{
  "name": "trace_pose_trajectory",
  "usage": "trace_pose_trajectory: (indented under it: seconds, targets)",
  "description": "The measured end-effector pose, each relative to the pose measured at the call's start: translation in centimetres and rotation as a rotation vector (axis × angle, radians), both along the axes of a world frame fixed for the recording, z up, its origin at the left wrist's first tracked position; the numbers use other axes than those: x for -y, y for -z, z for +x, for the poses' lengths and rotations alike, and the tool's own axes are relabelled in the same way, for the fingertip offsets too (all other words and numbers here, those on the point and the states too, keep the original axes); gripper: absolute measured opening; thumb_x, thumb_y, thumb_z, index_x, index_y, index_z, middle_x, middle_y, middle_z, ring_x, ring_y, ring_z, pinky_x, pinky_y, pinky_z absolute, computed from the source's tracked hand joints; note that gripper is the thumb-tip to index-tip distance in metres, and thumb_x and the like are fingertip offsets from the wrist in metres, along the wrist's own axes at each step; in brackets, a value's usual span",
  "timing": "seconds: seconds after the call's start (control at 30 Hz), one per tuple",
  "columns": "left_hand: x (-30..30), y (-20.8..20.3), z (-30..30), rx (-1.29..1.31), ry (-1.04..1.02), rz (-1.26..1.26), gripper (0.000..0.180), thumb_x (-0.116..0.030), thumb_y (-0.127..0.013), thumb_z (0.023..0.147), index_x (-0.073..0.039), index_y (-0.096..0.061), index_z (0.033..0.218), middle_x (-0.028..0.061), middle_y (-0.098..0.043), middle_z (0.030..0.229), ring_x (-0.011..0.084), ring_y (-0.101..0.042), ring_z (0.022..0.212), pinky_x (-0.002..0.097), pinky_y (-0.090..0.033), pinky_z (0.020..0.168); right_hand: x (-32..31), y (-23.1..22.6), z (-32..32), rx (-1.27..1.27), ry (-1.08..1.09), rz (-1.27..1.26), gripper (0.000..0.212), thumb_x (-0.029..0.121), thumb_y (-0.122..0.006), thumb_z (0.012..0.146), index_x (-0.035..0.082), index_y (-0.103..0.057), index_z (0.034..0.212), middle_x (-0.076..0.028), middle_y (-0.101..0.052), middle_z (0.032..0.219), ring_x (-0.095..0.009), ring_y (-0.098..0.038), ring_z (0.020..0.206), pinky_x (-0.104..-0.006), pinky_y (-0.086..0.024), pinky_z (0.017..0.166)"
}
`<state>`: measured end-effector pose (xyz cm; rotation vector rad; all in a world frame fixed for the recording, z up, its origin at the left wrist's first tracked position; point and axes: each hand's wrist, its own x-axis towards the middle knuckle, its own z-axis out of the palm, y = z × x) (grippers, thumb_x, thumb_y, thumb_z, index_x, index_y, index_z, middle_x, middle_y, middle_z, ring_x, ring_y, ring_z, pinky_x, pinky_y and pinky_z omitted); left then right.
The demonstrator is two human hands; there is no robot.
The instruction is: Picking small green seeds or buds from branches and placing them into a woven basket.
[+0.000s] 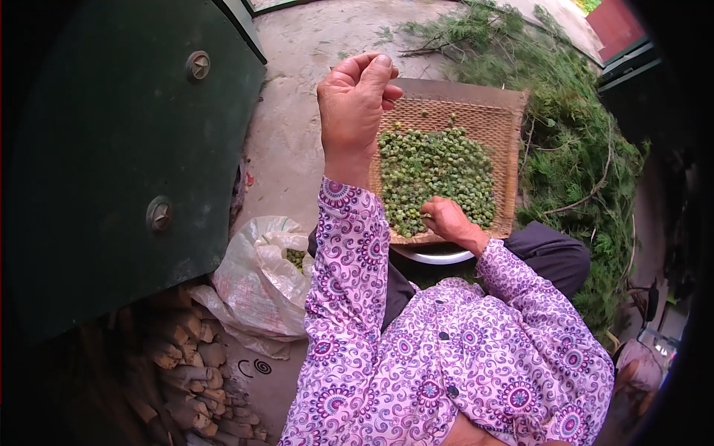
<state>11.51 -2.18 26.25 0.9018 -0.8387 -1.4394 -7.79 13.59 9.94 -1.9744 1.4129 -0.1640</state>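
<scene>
My left hand [357, 104] is raised above the far left corner of a shallow woven tray [487, 115], its thumb and fingers closed in a pinch. Whatever may be between them is hidden. Small round green cones [439, 167] cover much of the tray. Low over the near edge of this heap, my right hand [452, 221] has its fingers curled together. I cannot make out what they hold. Below the tray's near side shows the pale rim of a basin [435, 257].
A white woven sack [260, 286] with green cones inside stands at left, near stacked firewood [193, 372]. A black coil [262, 366] lies on the floor. Cut evergreen branches [558, 178] spread along the right. A dark green metal door [126, 163] borders the left.
</scene>
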Motion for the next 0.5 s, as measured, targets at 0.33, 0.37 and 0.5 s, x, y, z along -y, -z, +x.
trace_pose_trajectory:
  seconds: [0.33,0.37,0.5]
  targets:
    - [-0.2,-0.5,-0.1,0.006,-0.012,-0.027,0.018,-0.017,-0.058,0.085,0.0,-0.059,0.092,0.0093,-0.064,0.079,0.0098,-0.06,0.059,0.0185,-0.046,0.051,3.2,6.5,2.0,-0.314,0.154,0.0,0.008,0.005,-0.051,0.069,0.005,-0.057,0.074,-0.019,-0.054,0.081,-0.037,-0.056,0.076,-0.045,-0.045,0.067]
    - [-0.3,-0.5,-0.1,0.007,-0.007,-0.031,0.018,-0.017,-0.058,0.085,0.0,-0.059,0.092,0.0092,-0.064,0.078,0.0098,-0.06,0.059,0.0185,-0.046,0.051,3.0,6.4,1.9,-0.314,0.154,0.002,0.008,0.005,-0.051,0.069,0.005,-0.057,0.074,-0.019,-0.054,0.081,-0.037,-0.056,0.076,-0.045,-0.045,0.067]
    - [-0.3,-0.5,-0.3,0.013,-0.011,-0.023,0.018,-0.017,-0.058,0.085,0.0,-0.059,0.092,0.0091,-0.064,0.079,0.0098,-0.06,0.059,0.0185,-0.046,0.051,2.7,6.3,1.4,-0.296,0.136,-0.044,0.011,0.005,-0.05,0.069,0.006,-0.06,0.074,-0.018,-0.055,0.081,-0.036,-0.056,0.075,-0.0448,-0.045,0.066]
